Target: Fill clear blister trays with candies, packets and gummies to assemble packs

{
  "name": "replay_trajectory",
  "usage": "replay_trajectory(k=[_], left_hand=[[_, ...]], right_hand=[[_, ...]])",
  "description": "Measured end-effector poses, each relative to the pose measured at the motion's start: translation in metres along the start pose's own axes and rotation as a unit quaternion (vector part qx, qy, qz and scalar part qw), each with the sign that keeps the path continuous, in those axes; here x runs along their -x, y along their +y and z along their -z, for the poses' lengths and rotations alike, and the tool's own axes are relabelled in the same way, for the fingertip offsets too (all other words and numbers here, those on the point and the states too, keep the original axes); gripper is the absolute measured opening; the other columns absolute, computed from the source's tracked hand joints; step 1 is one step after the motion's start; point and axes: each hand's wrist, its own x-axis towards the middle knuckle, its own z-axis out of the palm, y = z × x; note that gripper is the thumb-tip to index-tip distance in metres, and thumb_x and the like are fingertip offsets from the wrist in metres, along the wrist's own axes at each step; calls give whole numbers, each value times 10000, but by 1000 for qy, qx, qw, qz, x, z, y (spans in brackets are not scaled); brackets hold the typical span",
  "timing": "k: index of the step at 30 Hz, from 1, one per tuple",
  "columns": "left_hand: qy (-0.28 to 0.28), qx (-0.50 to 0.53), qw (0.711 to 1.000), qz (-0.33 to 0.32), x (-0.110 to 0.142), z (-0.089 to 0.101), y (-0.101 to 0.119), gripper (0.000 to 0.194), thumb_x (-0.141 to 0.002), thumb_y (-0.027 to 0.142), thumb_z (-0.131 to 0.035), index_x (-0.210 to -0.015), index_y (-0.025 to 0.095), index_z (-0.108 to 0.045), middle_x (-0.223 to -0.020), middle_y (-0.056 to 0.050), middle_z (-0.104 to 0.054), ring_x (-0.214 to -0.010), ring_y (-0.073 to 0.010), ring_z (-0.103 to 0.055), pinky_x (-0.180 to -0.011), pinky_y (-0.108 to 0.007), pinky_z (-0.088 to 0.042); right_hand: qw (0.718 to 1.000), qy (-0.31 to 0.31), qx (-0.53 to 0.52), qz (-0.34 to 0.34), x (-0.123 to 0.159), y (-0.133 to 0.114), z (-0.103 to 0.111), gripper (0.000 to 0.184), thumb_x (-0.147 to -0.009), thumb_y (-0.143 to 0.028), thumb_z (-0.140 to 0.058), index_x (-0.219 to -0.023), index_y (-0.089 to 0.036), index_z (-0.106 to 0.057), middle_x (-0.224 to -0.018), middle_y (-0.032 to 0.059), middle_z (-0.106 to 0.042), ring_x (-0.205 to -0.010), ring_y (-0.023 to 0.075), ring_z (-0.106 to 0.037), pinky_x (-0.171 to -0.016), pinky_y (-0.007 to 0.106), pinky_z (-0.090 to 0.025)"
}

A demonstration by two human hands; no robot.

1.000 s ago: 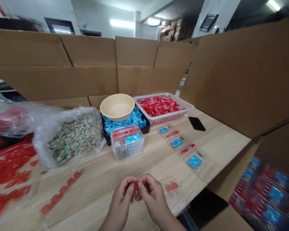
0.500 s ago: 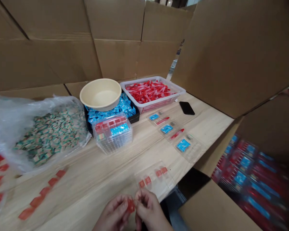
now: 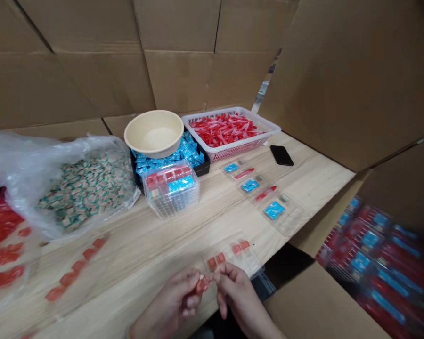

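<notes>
Between my hands is a small translucent red plastic piece (image 3: 202, 284), its exact kind unclear. The thumb and fingers of my left hand (image 3: 175, 299) are closed on its left side. My right hand (image 3: 235, 285) pinches at its right end, where a bit of clear material seems to show. Just beyond my fingertips lies a clear plastic tray (image 3: 229, 263), holding several square red pieces (image 3: 216, 260) in its compartments; my hands partly cover its near side. To the left, a row of red square pieces (image 3: 78, 266) lies along the table.
Further back stand a stack of filled clear trays (image 3: 172, 190), a cream bowl (image 3: 153, 134) on blue packets, a white basket (image 3: 229, 153) of red sticks and a plastic bag (image 3: 24, 160) of small striped pieces. More part-filled trays (image 3: 289, 216), a phone (image 3: 281, 155) and cardboard walls (image 3: 339, 84) are at right.
Since the first frame the view has tilted down. My hands have come nearer the tray, still around the red piece, and the red squares they partly hid there now show.
</notes>
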Motion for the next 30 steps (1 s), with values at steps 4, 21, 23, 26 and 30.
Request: replay_trajectory(k=[4,21,23,26,30], left_hand=[[-3,32,999,-9,-6,-6,-4,230,-721,338,-596,-741,113,-553,-666,24,-394,-495,-26,-286,-414,-163,-137],[88,-56,990,-99,-33,-24,-9,192,-618,138,-522,-805,168,-555,-765,9,-528,-734,-112,-466,-657,-222,-356],[85,-82,989,-87,-30,-22,-5,199,-632,154,-530,-829,165,-563,-792,-6,-549,-782,-132,-487,-700,-243,-363],[75,-124,983,-111,-26,-20,-1,240,-668,203,-559,-905,165,-559,-845,-25,-572,-819,-148,-504,-738,-263,-369],[81,-197,965,-151,-27,-15,-1,206,-662,194,-577,-862,145,-571,-767,-12,-570,-708,-123,-494,-649,-238,-373]], right_hand=[[958,6,200,207,7,-5,13,234,-757,-325,-534,-952,-203,-580,-770,37,-602,-693,145,-570,-650,264,-457],[678,-64,660,316,-35,-35,68,153,-835,-182,-440,-763,-175,-575,-756,45,-567,-767,171,-478,-731,327,-372],[650,-101,687,310,-45,-37,70,150,-833,-182,-451,-738,-179,-567,-723,27,-565,-753,161,-472,-743,322,-359],[647,-116,687,309,-50,-34,72,102,-825,-194,-470,-808,-184,-570,-775,28,-570,-797,166,-465,-767,323,-348],[664,-107,667,321,-54,-22,75,143,-827,-239,-467,-910,-178,-565,-843,50,-561,-849,180,-453,-807,340,-339]])
